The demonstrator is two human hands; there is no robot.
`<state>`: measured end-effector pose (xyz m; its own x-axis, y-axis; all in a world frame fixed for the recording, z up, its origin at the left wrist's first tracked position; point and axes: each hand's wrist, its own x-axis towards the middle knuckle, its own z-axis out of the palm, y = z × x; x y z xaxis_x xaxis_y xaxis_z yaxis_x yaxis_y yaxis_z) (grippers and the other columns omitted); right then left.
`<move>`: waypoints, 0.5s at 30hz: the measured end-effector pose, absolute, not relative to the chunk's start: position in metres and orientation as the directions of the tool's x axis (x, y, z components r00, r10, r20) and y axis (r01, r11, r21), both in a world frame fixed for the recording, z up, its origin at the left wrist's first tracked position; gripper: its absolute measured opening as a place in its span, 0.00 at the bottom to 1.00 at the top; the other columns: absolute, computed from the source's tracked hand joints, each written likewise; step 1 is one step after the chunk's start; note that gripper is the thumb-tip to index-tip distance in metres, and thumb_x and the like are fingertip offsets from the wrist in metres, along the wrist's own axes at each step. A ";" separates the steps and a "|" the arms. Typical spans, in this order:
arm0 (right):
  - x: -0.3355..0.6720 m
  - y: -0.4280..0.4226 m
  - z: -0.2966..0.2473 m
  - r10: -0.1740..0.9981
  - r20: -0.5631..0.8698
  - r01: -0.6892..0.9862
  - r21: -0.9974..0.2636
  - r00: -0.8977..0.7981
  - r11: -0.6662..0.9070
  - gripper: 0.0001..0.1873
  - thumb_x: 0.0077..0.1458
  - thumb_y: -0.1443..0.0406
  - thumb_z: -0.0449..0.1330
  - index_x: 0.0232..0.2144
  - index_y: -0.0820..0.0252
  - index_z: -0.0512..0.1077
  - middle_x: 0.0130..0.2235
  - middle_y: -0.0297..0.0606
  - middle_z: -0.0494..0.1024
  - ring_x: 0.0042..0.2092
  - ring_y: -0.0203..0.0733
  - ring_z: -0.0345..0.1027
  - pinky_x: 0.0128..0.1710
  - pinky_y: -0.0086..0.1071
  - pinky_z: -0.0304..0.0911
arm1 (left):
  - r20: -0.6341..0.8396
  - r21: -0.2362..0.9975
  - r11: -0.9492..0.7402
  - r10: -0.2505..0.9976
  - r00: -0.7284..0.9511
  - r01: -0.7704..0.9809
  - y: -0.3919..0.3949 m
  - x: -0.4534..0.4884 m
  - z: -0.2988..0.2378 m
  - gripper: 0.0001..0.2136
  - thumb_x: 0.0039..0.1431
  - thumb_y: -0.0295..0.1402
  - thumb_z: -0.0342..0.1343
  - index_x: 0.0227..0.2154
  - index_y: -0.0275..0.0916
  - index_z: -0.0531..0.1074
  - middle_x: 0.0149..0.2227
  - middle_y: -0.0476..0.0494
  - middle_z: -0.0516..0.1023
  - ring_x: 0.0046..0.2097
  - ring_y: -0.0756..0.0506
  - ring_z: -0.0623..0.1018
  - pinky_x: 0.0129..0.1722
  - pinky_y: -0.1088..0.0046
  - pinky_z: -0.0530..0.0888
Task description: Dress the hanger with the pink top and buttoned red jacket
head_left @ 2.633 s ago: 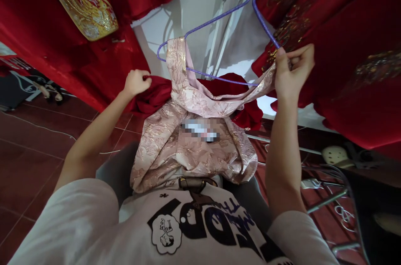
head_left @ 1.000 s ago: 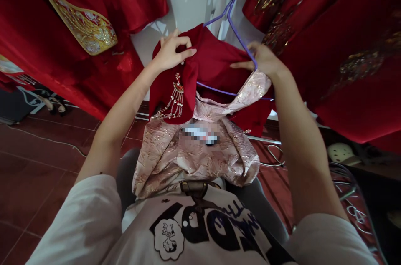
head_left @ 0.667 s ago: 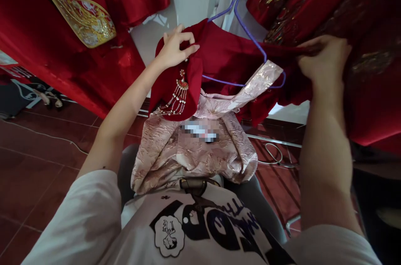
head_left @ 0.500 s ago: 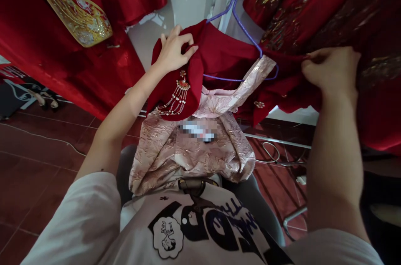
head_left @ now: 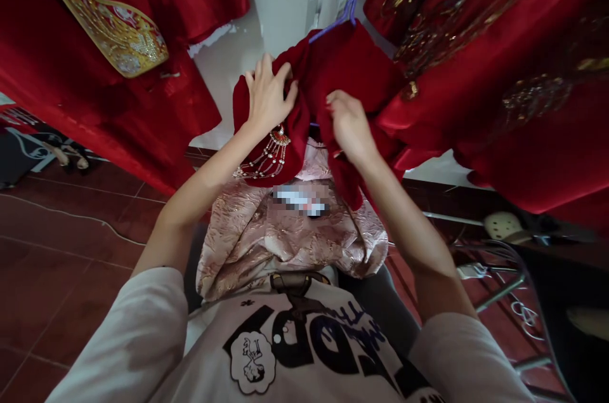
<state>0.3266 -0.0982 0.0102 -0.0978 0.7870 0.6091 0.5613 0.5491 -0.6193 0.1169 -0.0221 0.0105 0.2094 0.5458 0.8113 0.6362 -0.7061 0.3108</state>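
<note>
A dark red velvet garment (head_left: 352,66) is draped over a purple wire hanger (head_left: 346,11) in front of me. My left hand (head_left: 266,95) grips its left front edge, just above a gold beaded tassel clasp (head_left: 269,152). My right hand (head_left: 347,127) is closed on the garment's other front edge, close beside the left hand. Under the red cloth a pink and gold brocade garment (head_left: 290,231) hangs from the same hanger down onto my lap.
Red embroidered robes hang at left (head_left: 95,41) and right (head_left: 499,73), close on both sides. A white wall (head_left: 280,3) shows between them. Dark red floor tiles (head_left: 57,251) lie at left. Cables and a metal frame (head_left: 499,289) sit at lower right.
My right hand came in from the far right to the middle, pulling the red garment's right side over the hanger and the pink shoulder. The left hand kept its grip.
</note>
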 end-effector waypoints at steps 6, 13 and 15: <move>0.306 -0.136 0.011 0.836 0.548 0.513 -0.710 -0.026 0.482 0.31 0.65 0.34 0.56 0.51 0.51 0.71 0.39 0.37 0.78 0.45 0.47 0.79 0.50 0.43 0.78 | 0.773 0.333 -0.715 0.580 0.256 0.615 -0.031 0.105 0.011 0.15 0.55 0.45 0.71 0.43 0.52 0.78 0.56 0.33 0.73 0.67 0.23 0.64 0.66 0.32 0.63; 0.335 -0.121 0.003 0.764 0.644 0.589 -0.600 -0.048 0.542 0.16 0.66 0.49 0.61 0.49 0.50 0.73 0.46 0.42 0.80 0.50 0.50 0.76 0.56 0.49 0.75 | 0.775 0.368 -0.677 0.602 0.192 0.637 -0.079 0.128 0.007 0.07 0.62 0.37 0.66 0.42 0.48 0.77 0.62 0.32 0.70 0.71 0.22 0.59 0.66 0.31 0.63; 0.333 -0.115 -0.001 0.776 0.629 0.577 -0.619 -0.045 0.534 0.14 0.67 0.51 0.60 0.48 0.50 0.74 0.43 0.40 0.80 0.48 0.48 0.76 0.54 0.47 0.75 | 0.748 0.366 -0.683 0.620 0.237 0.632 -0.085 0.142 0.005 0.09 0.63 0.35 0.67 0.44 0.46 0.76 0.59 0.31 0.71 0.68 0.22 0.65 0.62 0.34 0.68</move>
<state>0.3333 -0.1148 -0.0013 -0.0446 0.7765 0.6285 0.5765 0.5338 -0.6186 0.1420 -0.0848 0.0055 0.2371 0.6201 0.7478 0.6324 -0.6829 0.3658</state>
